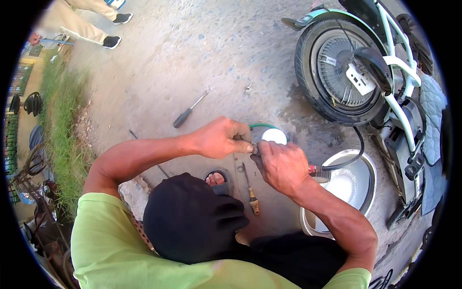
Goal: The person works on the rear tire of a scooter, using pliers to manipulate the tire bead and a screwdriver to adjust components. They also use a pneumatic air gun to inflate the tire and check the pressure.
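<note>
A: We're tight on the pinch: our left hand's point(220, 138) thumb and forefinger squeeze a small grey piece point(255, 149), up between both hands!

B: And our right hand point(286, 166) curls its fingers in at the other end, though we can't tell where every fingertip sits. What worries us?

A: A slip! An uneven squeeze or a sudden twist could pop the piece loose, maybe onto the white round object point(274, 136) or toward the sandalled foot point(215, 179).

B: The yellow-handled tool point(254, 201) lies just below us too; a careless dip could knock it.

A: Room, then! Tight on the right: the metal basin point(373, 176) sits near our forearm, the black hose point(359, 144) crosses its far edge, and the wheel point(332, 79) looms beyond.

B: Ahead and left, the ground opens wide, with only the dark-handled screwdriver point(183, 118) and a small metal bit point(248, 88) to avoid.
</note>
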The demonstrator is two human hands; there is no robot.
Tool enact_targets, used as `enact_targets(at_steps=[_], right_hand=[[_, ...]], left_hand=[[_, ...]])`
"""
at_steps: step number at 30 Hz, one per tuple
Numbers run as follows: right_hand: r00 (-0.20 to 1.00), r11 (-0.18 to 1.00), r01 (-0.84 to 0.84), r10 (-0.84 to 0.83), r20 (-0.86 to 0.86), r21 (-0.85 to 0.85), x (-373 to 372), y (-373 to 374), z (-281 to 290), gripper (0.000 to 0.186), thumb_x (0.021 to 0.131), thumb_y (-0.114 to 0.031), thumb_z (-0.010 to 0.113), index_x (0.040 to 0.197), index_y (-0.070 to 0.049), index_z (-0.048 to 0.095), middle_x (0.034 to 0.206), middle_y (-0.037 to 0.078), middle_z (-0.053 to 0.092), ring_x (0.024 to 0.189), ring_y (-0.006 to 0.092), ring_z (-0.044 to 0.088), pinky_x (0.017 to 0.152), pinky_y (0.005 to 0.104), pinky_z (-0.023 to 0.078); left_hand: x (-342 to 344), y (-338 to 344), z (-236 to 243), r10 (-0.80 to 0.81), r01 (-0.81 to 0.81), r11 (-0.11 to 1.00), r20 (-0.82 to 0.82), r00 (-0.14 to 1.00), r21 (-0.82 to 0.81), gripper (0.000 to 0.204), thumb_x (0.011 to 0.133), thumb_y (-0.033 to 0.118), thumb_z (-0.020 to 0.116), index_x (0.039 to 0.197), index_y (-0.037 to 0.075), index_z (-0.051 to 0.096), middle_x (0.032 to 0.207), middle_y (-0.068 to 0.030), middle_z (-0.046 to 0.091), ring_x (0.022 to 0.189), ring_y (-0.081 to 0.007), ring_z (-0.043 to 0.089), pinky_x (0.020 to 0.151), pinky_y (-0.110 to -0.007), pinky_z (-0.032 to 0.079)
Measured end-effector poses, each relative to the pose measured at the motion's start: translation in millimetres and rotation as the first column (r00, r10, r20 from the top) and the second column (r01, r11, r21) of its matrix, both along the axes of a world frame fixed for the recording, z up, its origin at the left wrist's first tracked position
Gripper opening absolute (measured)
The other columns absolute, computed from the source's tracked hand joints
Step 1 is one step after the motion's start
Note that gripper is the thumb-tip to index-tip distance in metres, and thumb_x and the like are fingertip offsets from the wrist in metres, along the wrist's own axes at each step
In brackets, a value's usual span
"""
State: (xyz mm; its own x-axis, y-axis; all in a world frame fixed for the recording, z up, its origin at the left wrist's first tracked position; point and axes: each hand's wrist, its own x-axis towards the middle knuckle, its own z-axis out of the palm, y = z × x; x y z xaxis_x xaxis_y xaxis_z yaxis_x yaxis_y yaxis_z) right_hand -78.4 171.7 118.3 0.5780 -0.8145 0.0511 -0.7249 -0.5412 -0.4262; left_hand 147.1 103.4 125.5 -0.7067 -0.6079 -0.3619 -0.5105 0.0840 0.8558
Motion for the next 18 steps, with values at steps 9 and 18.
enact_targets(at_steps=[9,18], right_hand=[[0.998,0.863,-0.055,0.057,0.010,0.502,-44,-43,56,0.030,0.090,-0.034,0.066,0.100,-0.005,0.066,0.075,0.017,0.069,0.076,0.0386,0.069,0.070,0.0477,0.054],[0.939,0.972,0.232,-0.231,0.254,0.028,-125,-72,131,0.031,0.073,-0.022,0.080,0.094,-0.002,0.069,0.076,0.014,0.067,0.071,0.0295,0.068,0.065,0.0396,0.053]], left_hand=[[-25,-23,40,-0.188,0.173,0.962,-0.055,0.981,-0.209,0.026,0.097,0.026,0.066,0.101,0.001,0.070,0.077,-0.0122,0.067,0.068,-0.0203,0.062,0.064,-0.038,0.050],[-106,-51,117,0.277,0.034,0.714,-0.327,0.904,0.699,0.040,0.106,0.039,0.050,0.099,0.001,0.061,0.066,-0.0012,0.050,0.048,-0.0084,0.037,0.044,-0.024,0.031]])
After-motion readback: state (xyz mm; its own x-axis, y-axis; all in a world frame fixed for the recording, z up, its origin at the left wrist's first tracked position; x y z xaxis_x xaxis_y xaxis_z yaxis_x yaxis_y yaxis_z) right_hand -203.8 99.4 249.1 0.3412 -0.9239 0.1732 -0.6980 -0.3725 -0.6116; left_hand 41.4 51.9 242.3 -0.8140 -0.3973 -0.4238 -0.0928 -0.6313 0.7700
